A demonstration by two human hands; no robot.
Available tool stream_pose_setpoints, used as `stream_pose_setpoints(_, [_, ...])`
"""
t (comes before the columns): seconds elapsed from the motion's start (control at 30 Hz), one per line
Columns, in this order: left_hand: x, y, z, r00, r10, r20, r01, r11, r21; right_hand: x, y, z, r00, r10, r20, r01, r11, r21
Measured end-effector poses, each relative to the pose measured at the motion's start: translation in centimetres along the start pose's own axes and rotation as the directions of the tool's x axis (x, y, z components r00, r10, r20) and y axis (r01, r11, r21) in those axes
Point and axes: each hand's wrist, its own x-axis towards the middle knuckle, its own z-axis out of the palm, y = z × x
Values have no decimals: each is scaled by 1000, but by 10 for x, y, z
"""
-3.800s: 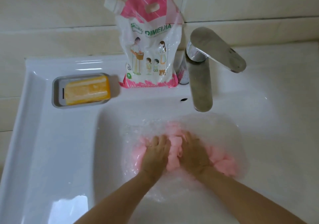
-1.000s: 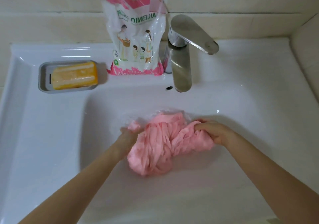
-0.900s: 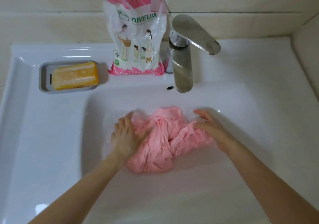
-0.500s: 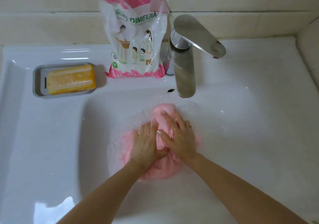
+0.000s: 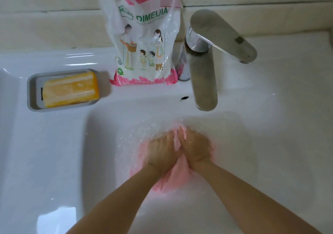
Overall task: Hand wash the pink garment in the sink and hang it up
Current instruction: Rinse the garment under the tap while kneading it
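Pink and soaked, the garment [image 5: 177,177] lies bunched in a low mound under the water, on the bottom of the white sink [image 5: 54,152], just in front of the faucet [image 5: 204,82] spout. Both hands press down on it, palms down and side by side. The left hand [image 5: 161,153] and the right hand [image 5: 196,149] have their fingers stretched toward the faucet, the fingertips nearly meeting, and a strip of pink cloth shows between the hands. Cloth also bulges out behind the wrists, on the side away from the faucet. Small bubbles [image 5: 129,143] speckle the water left of the mound. Left of the faucet, touching its base, a pink and white detergent bag [image 5: 144,41] stands on the sink ledge. Farther left of the faucet sits a grey soap dish [image 5: 32,93] holding a yellow soap bar [image 5: 71,89].
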Motion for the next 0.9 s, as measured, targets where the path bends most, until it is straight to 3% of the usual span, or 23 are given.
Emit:
stream_pose_setpoints(0.07, [5, 2, -14, 995, 7, 97, -6, 1000, -16, 4, -5, -4, 1000, 22, 5, -22, 999, -37])
stream_pose_setpoints(0.17, [8, -10, -27, 949, -20, 316, 125, 940, -317, 4, -15, -22, 962, 210, 175, -216, 976, 18])
stream_pose_setpoints(0.23, [-2, -19, -48, 954, 70, 291, 66, 899, -432, 2, -15, -45, 927, 292, 234, -324, 940, 109])
stream_pose_setpoints(0.3, [-19, -30, -71, 951, 139, 278, 19, 866, -499, -4, -15, -72, 922, 255, 292, -298, 947, 116])
stream_pose_setpoints(0.33, [-27, -33, -83, 933, 159, 323, 47, 837, -546, -10, -16, -85, 926, 215, 311, -236, 971, 32])
stream_pose_setpoints(0.4, [-41, -31, -98, 884, 127, 450, 192, 778, -598, -23, -15, -101, 947, 32, 321, 0, 995, -98])
stream_pose_setpoints(0.43, [-46, -29, -96, 886, 79, 456, 227, 785, -577, -29, -16, -103, 935, -49, 351, 69, 997, -43])
stream_pose_setpoints(0.5, [-58, -21, -75, 964, 21, 267, 74, 937, -342, -36, -22, -97, 880, -98, 465, 50, 992, 114])
stream_pose_setpoints(0.57, [-63, -13, -46, 952, 16, 306, 22, 992, -122, -41, -22, -75, 881, -111, 461, 90, 994, 66])
stream_pose_setpoints(0.67, [-68, -5, -25, 940, -69, 334, 35, 994, 107, -48, -20, -40, 872, -164, 461, 228, 970, -86])
stream_pose_setpoints(0.77, [-64, -7, -15, 936, -68, 346, 17, 989, 149, -51, -15, -17, 915, -221, 337, 288, 944, -163])
stream_pose_setpoints(0.9, [-50, -12, -1, 970, -29, 241, -4, 991, 136, -42, -9, -1, 942, -281, 184, 321, 915, -244])
